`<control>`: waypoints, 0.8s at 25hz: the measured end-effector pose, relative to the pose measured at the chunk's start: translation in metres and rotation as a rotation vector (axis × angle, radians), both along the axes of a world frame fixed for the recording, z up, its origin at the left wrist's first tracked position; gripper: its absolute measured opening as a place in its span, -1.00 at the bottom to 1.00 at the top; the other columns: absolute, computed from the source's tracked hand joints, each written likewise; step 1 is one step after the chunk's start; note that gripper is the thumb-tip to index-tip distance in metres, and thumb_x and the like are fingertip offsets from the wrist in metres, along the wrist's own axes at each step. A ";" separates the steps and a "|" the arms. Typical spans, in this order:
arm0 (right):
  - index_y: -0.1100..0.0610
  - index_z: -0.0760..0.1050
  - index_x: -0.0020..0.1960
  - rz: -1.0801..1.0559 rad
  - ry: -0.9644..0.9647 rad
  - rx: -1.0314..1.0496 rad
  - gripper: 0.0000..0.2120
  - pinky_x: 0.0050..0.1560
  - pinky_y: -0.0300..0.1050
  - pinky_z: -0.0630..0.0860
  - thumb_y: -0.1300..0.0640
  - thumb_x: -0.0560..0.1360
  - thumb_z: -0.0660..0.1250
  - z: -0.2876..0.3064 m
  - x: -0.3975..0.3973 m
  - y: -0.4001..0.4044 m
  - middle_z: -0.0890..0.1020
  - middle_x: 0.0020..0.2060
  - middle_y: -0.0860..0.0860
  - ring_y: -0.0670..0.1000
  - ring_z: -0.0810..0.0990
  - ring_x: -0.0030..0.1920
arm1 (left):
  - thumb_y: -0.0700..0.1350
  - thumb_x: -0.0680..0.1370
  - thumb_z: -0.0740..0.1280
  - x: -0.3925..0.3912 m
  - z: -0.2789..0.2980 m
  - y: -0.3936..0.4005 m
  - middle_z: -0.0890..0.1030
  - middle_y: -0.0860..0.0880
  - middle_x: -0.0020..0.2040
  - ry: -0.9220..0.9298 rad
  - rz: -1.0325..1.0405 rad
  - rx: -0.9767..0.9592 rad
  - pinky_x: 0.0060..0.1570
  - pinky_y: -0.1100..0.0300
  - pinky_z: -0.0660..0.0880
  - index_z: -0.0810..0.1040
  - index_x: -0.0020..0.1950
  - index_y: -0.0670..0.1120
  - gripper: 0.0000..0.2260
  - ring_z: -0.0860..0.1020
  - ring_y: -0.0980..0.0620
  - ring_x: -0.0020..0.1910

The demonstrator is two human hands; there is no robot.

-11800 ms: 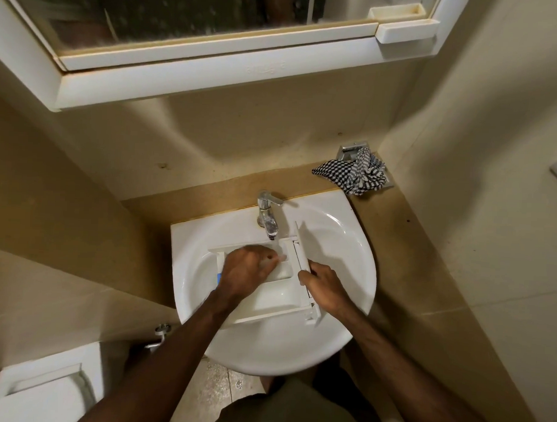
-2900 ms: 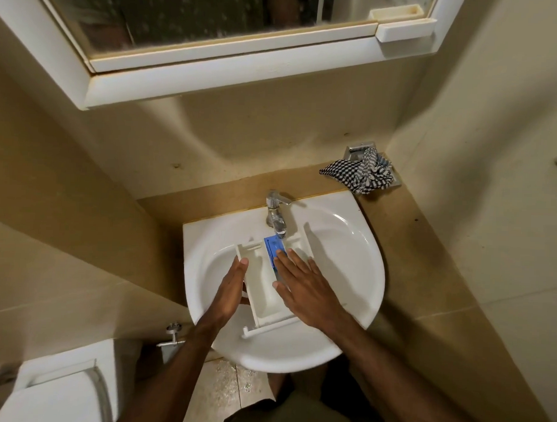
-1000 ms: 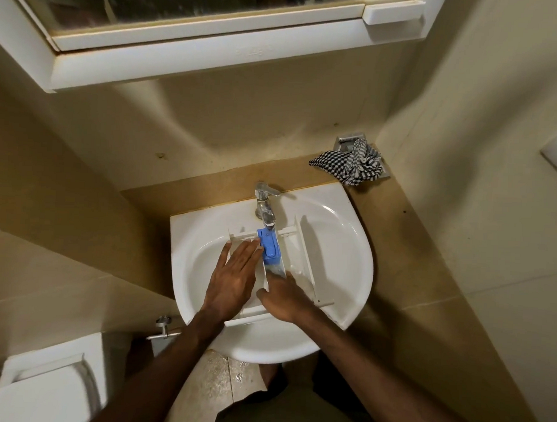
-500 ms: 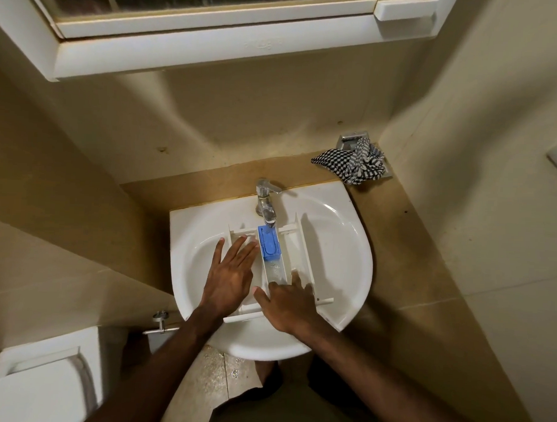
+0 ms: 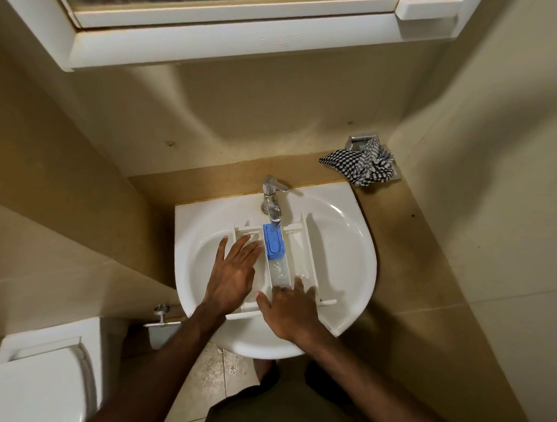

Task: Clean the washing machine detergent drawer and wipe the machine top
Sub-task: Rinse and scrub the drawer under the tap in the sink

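A: Status check. Where's your detergent drawer?

B: Lying in the sink, its back end under the tap. The blue insert sits in the middle channel, right below the spout. There's a sheen in that channel near your fingers; could be water, but you can't call it running from this view.

A: Hands?

B: Your left hand lies flat with fingers spread over the drawer's left compartment, holding nothing. Your right hand rests over the front end near the face panel, fingers extended onto the ribs; whether the thumb hooks the edge, cannot tell.

A: So how far along?

B: Judging from this, you're in part 1 of 2: drawer out of the machine and being rinsed or rubbed by hand. No residue shows, but the compartments under your palms are hidden, so clean isn't confirmed.

A: What's left?

B: Finish the rinse, drain it, refit it. The machine isn't in view, so the top wipe looks untouched. The checked cloth sits bunched on the counter behind the sink, well apart from both hands.
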State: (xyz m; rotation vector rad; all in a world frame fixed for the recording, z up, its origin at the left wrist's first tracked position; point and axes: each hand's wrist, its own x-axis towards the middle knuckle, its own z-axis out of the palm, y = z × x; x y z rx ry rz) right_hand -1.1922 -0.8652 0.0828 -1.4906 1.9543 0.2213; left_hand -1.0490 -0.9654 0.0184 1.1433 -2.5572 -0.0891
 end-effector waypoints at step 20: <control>0.11 0.14 0.61 -0.205 -0.148 -0.145 -0.37 0.54 0.20 0.23 -0.10 0.64 0.20 -0.004 0.019 -0.027 0.26 0.60 0.11 0.27 0.12 0.60 | 0.23 0.70 0.05 0.008 0.001 0.018 0.53 0.10 0.44 0.493 0.378 0.625 0.30 -0.10 0.57 0.24 0.61 0.16 -0.53 0.54 0.05 0.36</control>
